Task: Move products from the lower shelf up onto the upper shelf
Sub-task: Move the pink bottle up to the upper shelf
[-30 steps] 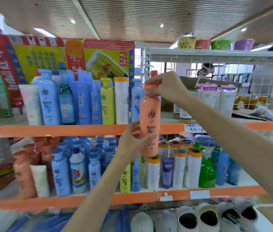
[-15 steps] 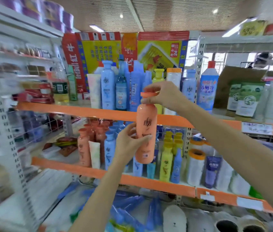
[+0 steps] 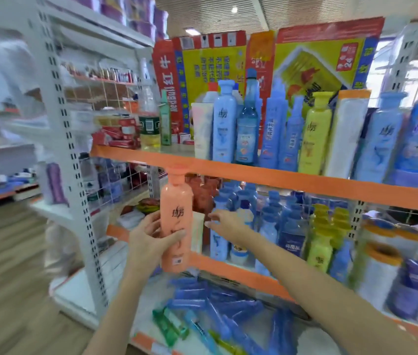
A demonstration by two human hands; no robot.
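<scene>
My left hand grips an orange bottle around its middle and holds it upright in front of the lower shelf. The bottle's cap sits level with the orange front edge of the upper shelf. My right hand is off the bottle, fingers stretched out toward a pale tube and more orange bottles at the lower shelf's left end. Blue bottles and yellow bottles fill the lower shelf to the right.
The upper shelf carries a pale tube, blue bottles, a yellow bottle and a white roll, with bare shelf left of the tube. A white perforated upright stands left. Blue packets lie on the bottom shelf.
My right hand has let go of the bottle's cap and dropped toward the lower shelf. My left hand has lowered the bottle. The view has swung left.
</scene>
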